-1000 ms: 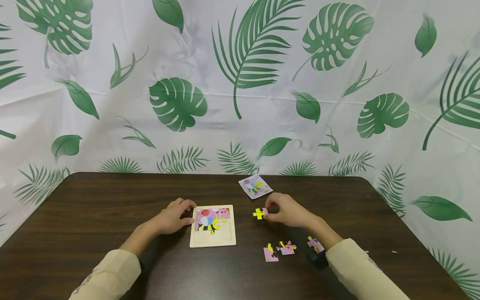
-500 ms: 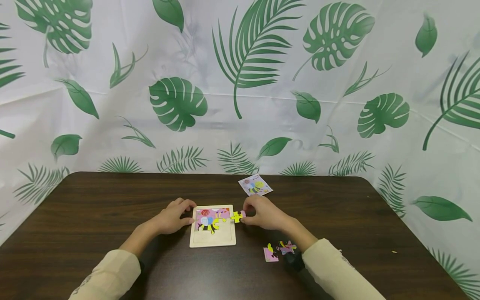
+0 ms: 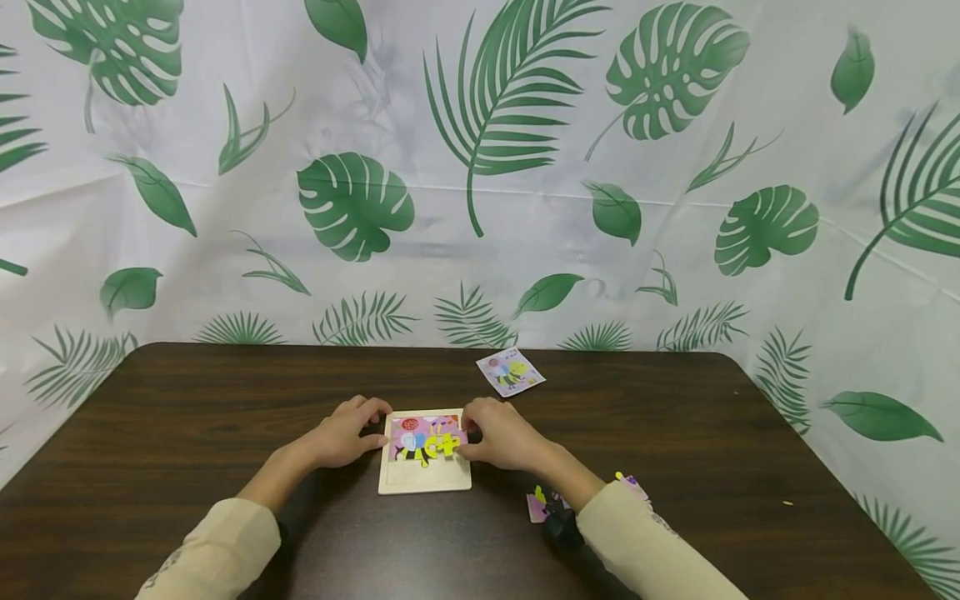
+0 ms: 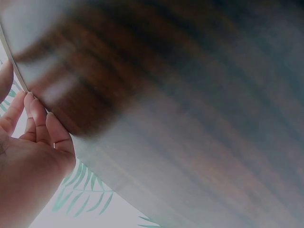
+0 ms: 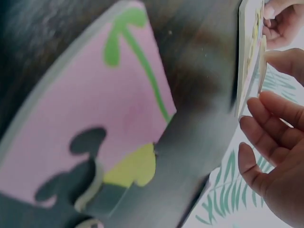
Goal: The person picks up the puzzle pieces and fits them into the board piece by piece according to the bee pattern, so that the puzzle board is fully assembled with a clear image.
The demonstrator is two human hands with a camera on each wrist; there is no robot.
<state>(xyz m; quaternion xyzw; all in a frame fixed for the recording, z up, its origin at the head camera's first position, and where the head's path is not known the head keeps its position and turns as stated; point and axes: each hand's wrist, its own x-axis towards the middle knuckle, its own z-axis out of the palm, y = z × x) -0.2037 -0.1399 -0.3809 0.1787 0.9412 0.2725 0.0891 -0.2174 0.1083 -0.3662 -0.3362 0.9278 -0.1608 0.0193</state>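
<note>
A pale wooden puzzle tray (image 3: 426, 478) lies on the table, its upper part filled with pieces of a bee picture on pink. My left hand (image 3: 345, 433) holds the tray's left edge between thumb and fingers. In the left wrist view, the fingertips of that hand (image 4: 33, 142) meet the thin tray edge (image 4: 13, 61). At the opposite side, my right hand (image 3: 504, 435) pinches a yellow puzzle piece (image 3: 447, 443), held over the right part of the tray. The right wrist view shows this piece (image 5: 262, 61) edge-on between thumb and fingers, tilted above the tray.
Loose pink puzzle pieces (image 3: 537, 507) lie on the table near the right forearm, partly covered by the black wrist camera (image 3: 562, 530) and sleeve. Another piece (image 3: 633, 486) shows beyond that sleeve. A bee picture card (image 3: 512, 372) lies behind the tray, towards the leaf-patterned curtain (image 3: 525, 250).
My right hand has carried the yellow piece leftward from the bare table, across the tray's right rim and over the tray. My left hand has stayed at the left edge.
</note>
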